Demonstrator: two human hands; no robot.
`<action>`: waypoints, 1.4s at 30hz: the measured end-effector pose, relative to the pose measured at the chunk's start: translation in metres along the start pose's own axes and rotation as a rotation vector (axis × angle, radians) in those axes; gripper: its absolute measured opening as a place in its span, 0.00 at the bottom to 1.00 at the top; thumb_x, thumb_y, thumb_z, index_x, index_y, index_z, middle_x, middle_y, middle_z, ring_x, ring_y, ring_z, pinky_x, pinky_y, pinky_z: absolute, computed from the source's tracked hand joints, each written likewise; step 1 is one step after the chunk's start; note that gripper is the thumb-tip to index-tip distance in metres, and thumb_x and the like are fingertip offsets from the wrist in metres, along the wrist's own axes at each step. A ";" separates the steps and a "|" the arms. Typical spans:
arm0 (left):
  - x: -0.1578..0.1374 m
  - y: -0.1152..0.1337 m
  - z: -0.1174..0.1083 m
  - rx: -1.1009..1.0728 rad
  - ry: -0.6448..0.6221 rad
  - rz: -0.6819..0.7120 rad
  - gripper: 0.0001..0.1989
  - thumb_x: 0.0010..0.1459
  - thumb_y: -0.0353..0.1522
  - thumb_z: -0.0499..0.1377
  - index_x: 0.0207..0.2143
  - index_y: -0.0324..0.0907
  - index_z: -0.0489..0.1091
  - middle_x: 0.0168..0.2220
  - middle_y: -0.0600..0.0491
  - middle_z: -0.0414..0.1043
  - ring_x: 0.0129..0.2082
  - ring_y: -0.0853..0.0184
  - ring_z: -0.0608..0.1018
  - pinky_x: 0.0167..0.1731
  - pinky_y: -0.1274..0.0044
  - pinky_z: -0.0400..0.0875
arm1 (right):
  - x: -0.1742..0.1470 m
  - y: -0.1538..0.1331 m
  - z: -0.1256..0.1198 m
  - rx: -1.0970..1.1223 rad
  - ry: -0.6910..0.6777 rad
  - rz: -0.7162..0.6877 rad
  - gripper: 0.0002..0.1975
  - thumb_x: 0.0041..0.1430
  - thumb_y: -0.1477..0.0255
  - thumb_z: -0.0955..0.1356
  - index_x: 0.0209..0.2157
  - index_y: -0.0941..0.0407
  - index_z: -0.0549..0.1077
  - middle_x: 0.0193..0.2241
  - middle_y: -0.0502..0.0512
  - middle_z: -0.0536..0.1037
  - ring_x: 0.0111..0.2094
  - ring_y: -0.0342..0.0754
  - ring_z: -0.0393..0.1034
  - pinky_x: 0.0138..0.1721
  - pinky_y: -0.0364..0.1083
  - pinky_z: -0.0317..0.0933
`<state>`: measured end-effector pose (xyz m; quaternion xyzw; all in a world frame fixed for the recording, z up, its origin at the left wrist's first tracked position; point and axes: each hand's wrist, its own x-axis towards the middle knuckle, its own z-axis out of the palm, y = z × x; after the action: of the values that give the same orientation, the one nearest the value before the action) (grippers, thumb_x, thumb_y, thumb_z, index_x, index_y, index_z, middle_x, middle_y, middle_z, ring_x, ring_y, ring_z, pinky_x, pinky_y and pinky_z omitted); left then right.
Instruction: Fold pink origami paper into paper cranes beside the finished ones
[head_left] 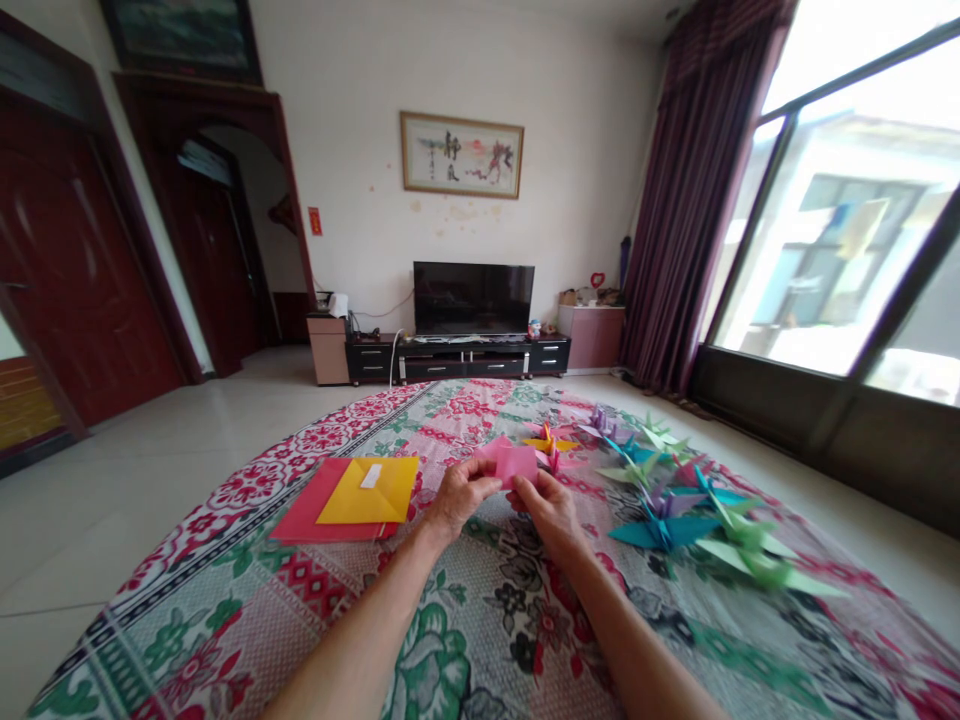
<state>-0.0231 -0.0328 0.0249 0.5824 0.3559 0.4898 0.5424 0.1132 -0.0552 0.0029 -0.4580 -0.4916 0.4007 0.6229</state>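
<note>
A small folded piece of pink paper (516,465) is held up over the middle of the table between both hands. My left hand (461,495) pinches it at its left side, thumb toward me. At the lower right, my right hand (551,505) grips the same paper with thumb and fingers. Just behind it sit a yellow-orange paper crane (551,441) and a pink crane partly hidden by the paper. Left of my hands, a yellow paper sheet (390,495) with a small white label lies on a red paper stack (300,508).
Several folded cranes, among them a blue crane (664,530) and a green crane (765,565), are grouped on the table's right. A floral tablecloth (300,620) covers the round table. Beyond stand a television (474,298) and a low cabinet (431,365).
</note>
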 end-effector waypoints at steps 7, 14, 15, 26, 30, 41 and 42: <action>0.001 -0.001 0.001 -0.050 0.024 -0.001 0.11 0.39 0.33 0.60 0.28 0.35 0.71 0.23 0.55 0.67 0.24 0.73 0.66 0.27 0.80 0.59 | -0.001 -0.001 0.001 -0.061 -0.007 -0.045 0.17 0.44 0.58 0.69 0.26 0.59 0.71 0.18 0.50 0.72 0.21 0.42 0.65 0.24 0.41 0.60; 0.004 -0.008 -0.003 -0.003 0.048 0.009 0.07 0.42 0.31 0.59 0.25 0.36 0.70 0.22 0.55 0.67 0.22 0.74 0.64 0.26 0.80 0.59 | 0.003 0.009 -0.001 -0.133 0.009 -0.150 0.16 0.47 0.59 0.67 0.28 0.58 0.70 0.18 0.49 0.70 0.21 0.42 0.63 0.22 0.40 0.58; 0.004 -0.008 -0.003 0.007 0.044 0.014 0.07 0.42 0.31 0.59 0.25 0.36 0.70 0.22 0.55 0.67 0.22 0.74 0.64 0.25 0.80 0.58 | 0.004 0.010 -0.001 -0.147 0.009 -0.157 0.16 0.47 0.59 0.67 0.29 0.58 0.70 0.19 0.50 0.71 0.22 0.43 0.64 0.23 0.41 0.58; 0.005 -0.013 -0.006 -0.041 0.031 -0.027 0.12 0.44 0.35 0.58 0.31 0.38 0.73 0.24 0.54 0.70 0.24 0.73 0.68 0.26 0.81 0.60 | 0.001 0.004 0.002 -0.204 0.026 -0.231 0.19 0.48 0.62 0.67 0.41 0.57 0.68 0.27 0.50 0.74 0.23 0.42 0.65 0.25 0.41 0.59; 0.008 -0.016 -0.006 -0.110 0.121 -0.053 0.12 0.41 0.36 0.60 0.29 0.39 0.73 0.25 0.54 0.71 0.24 0.73 0.69 0.25 0.81 0.61 | 0.000 0.002 0.005 -0.063 0.021 -0.193 0.29 0.46 0.63 0.69 0.50 0.53 0.58 0.35 0.53 0.73 0.26 0.43 0.69 0.27 0.41 0.62; 0.013 -0.017 -0.006 0.383 0.489 0.063 0.07 0.44 0.37 0.58 0.21 0.42 0.70 0.20 0.54 0.69 0.23 0.69 0.69 0.25 0.79 0.59 | 0.007 0.015 0.005 -0.012 0.116 -0.020 0.19 0.40 0.57 0.70 0.29 0.57 0.71 0.23 0.52 0.75 0.25 0.46 0.71 0.25 0.43 0.63; 0.011 -0.015 -0.005 0.423 0.487 0.080 0.07 0.44 0.36 0.58 0.22 0.42 0.70 0.21 0.53 0.70 0.24 0.68 0.69 0.26 0.78 0.59 | 0.006 0.014 0.006 -0.004 0.113 -0.009 0.19 0.40 0.57 0.70 0.30 0.57 0.72 0.24 0.52 0.75 0.26 0.46 0.71 0.25 0.43 0.64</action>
<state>-0.0229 -0.0181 0.0115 0.5615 0.5460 0.5509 0.2883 0.1077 -0.0447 -0.0087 -0.4790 -0.4586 0.3704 0.6504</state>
